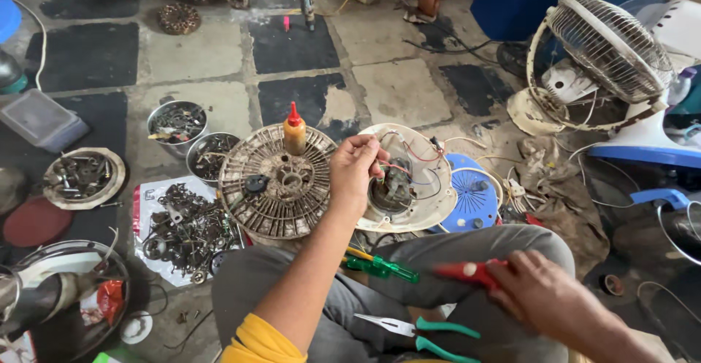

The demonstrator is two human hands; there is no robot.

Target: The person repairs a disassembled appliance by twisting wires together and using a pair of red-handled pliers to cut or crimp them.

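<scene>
On the left of the floor sits a clear plastic box [40,118] with a lid; what is inside cannot be seen. Near it lies a round dish [82,178] full of small dark metal bits. A metal bowl [177,124] holds more metal scraps, and a second bowl [210,155] just beside it holds small dark pieces too. In front of the bowls, a white sheet [182,228] is covered with a pile of gears, rings and screws.

Next comes a round, dirty fan grille [277,180] lying flat. A little brown bottle with a red tip [294,131] stands upright on it.

The person's left hand [355,167] is pinched shut on thin wires [398,160] above a round cream fan base [412,180]. The base lies on the floor in front of the person's knees, between the grille and a blue round disc [475,201]. It is open on top, and a dark motor part sits in its middle with red, blue and white wires looping out.

A green screwdriver [380,266] lies on the person's lap, and pliers with green handles [420,334] lie lower on the lap.

The right hand [544,297] is closed around a red-handled tool [467,272], which looks blurry.

On the far right stands a white table fan [606,56] with a wire cage.
</scene>
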